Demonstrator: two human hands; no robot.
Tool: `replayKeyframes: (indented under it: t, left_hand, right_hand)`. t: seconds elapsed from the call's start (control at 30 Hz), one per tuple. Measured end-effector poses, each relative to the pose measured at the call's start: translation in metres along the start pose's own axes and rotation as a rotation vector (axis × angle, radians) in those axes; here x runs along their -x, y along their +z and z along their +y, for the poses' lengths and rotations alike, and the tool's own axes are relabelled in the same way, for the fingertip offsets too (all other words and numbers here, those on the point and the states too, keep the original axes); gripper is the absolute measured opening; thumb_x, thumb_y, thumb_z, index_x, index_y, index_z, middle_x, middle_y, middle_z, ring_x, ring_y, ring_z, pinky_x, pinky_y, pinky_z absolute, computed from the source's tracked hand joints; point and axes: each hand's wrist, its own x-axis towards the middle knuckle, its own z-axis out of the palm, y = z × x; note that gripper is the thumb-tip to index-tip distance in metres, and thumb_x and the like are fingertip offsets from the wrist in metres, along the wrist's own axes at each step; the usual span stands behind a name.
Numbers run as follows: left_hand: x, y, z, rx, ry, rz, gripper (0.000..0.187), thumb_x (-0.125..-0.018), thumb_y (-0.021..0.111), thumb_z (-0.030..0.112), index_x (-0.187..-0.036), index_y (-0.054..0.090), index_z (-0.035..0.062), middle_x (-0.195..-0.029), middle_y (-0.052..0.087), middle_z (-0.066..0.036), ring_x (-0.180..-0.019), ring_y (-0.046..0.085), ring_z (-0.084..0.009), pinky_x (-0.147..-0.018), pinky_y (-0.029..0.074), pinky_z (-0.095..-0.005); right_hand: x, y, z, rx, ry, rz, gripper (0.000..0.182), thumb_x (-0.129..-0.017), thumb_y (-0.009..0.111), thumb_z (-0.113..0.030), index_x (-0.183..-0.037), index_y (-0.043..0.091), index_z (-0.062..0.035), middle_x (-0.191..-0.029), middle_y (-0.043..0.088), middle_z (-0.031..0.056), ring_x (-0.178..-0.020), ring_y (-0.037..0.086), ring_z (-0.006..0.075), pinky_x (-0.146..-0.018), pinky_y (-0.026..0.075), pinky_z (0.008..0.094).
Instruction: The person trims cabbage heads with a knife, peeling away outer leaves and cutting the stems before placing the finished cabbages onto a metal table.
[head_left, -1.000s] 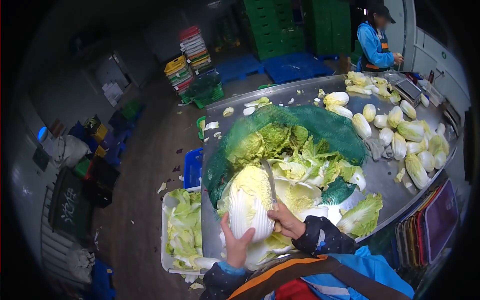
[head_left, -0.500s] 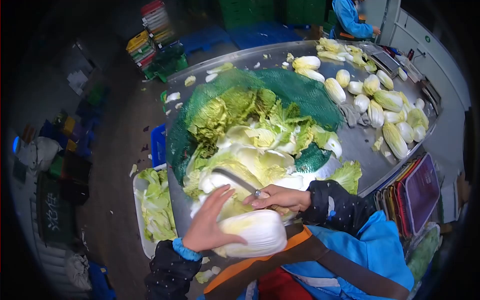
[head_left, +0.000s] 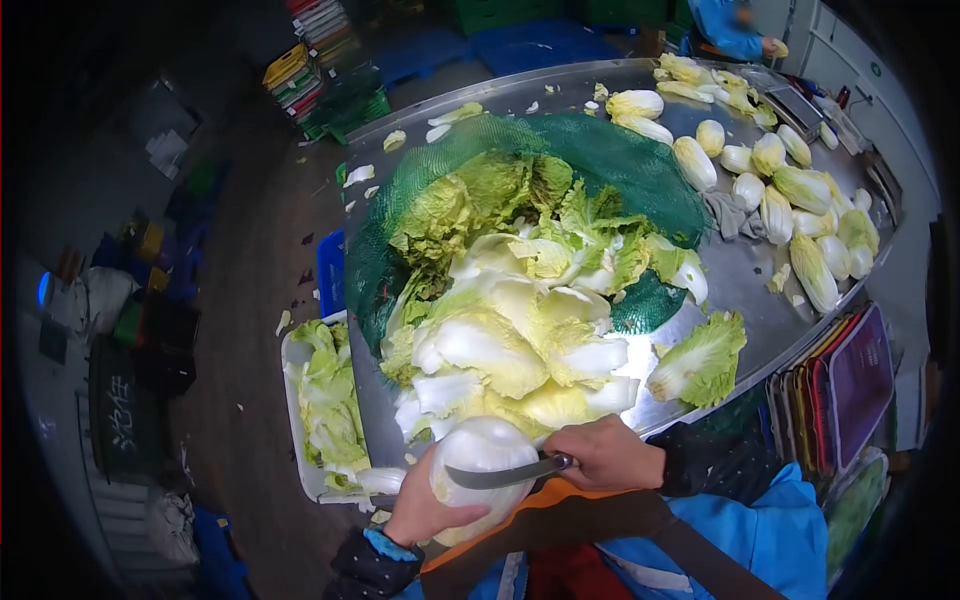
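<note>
My left hand (head_left: 422,505) grips a trimmed napa cabbage (head_left: 482,450) from its left side, close to my body at the table's near edge. In my right hand (head_left: 612,453) is a knife (head_left: 508,472) with a curved dark blade, its handle inside my closed fingers. The blade lies across the face of the cabbage that points up at me. Just beyond it, a heap of pale cabbage leaves (head_left: 500,340) spreads over a green mesh sack (head_left: 640,180). One loose green leaf (head_left: 702,362) rests on the metal right of the heap.
Whole napa cabbages (head_left: 775,190) crowd the right side of the metal table (head_left: 745,270), around a grey cloth (head_left: 732,215). A white bin (head_left: 297,405) of leaves stands at the left. Coloured crates (head_left: 845,385) are stacked at right. Another person (head_left: 730,30) stands at the far end.
The cabbage has been turned from lying sideways to an end facing up. The knife came down from over the leaf heap onto it. My view shifted slightly.
</note>
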Motion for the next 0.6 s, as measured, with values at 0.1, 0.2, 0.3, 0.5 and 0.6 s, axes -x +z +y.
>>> replayKeyframes:
  t: [0.1, 0.2, 0.3, 0.5, 0.6]
  left_hand:
    - [0.007, 0.006, 0.013, -0.222, 0.046, 0.063, 0.085, -0.057, 0.083, 0.017, -0.128, 0.04, -0.0011, -0.119, 0.053, -0.012, -0.109, 0.051, -0.0196, -0.094, 0.041, -0.0335]
    - [0.009, 0.009, 0.003, -0.127, 0.02, 0.112, 0.085, -0.055, 0.084, 0.017, -0.127, 0.041, -0.0013, -0.115, 0.056, -0.012, -0.105, 0.054, -0.0194, -0.091, 0.043, -0.0332]
    - [0.013, 0.011, -0.016, -0.145, 0.027, 0.081, 0.086, -0.055, 0.084, 0.017, -0.127, 0.041, -0.0015, -0.113, 0.058, -0.012, -0.103, 0.056, -0.0193, -0.089, 0.044, -0.0334]
    - [0.022, 0.022, -0.002, -0.343, 0.174, 0.129, 0.091, -0.051, 0.086, 0.02, -0.127, 0.041, -0.0016, -0.114, 0.058, -0.014, -0.105, 0.056, -0.0203, -0.09, 0.045, -0.0349]
    - [0.04, 0.028, -0.01, 0.004, 0.092, 0.257, 0.095, -0.048, 0.087, 0.021, -0.128, 0.041, -0.0019, -0.115, 0.057, -0.015, -0.107, 0.055, -0.0211, -0.092, 0.044, -0.0357]
  right_hand:
    - [-0.003, 0.0, -0.004, -0.033, 0.117, -0.174, 0.012, -0.078, 0.057, -0.018, -0.086, 0.053, -0.0099, -0.071, 0.058, 0.0099, -0.064, 0.059, 0.0318, -0.057, 0.046, 0.0412]
    - [-0.004, 0.002, -0.001, -0.002, 0.118, -0.206, 0.015, -0.077, 0.058, -0.017, -0.087, 0.051, -0.0081, -0.07, 0.058, 0.0109, -0.063, 0.059, 0.0332, -0.056, 0.046, 0.043]
    - [-0.001, 0.005, 0.004, 0.082, 0.154, -0.218, 0.018, -0.076, 0.058, -0.016, -0.09, 0.05, -0.0066, -0.068, 0.058, 0.013, -0.063, 0.059, 0.0344, -0.056, 0.045, 0.0453]
    - [0.034, 0.011, 0.08, 0.266, 0.532, -0.34, 0.015, -0.081, 0.052, -0.019, -0.087, 0.055, -0.0056, -0.067, 0.06, 0.0187, -0.063, 0.059, 0.0378, -0.058, 0.045, 0.0486]
    - [0.026, 0.0, 0.066, 0.072, 0.469, 0.06, 0.009, -0.08, 0.053, -0.015, -0.084, 0.056, -0.0078, -0.063, 0.058, 0.0176, -0.058, 0.058, 0.0372, -0.054, 0.046, 0.0463]
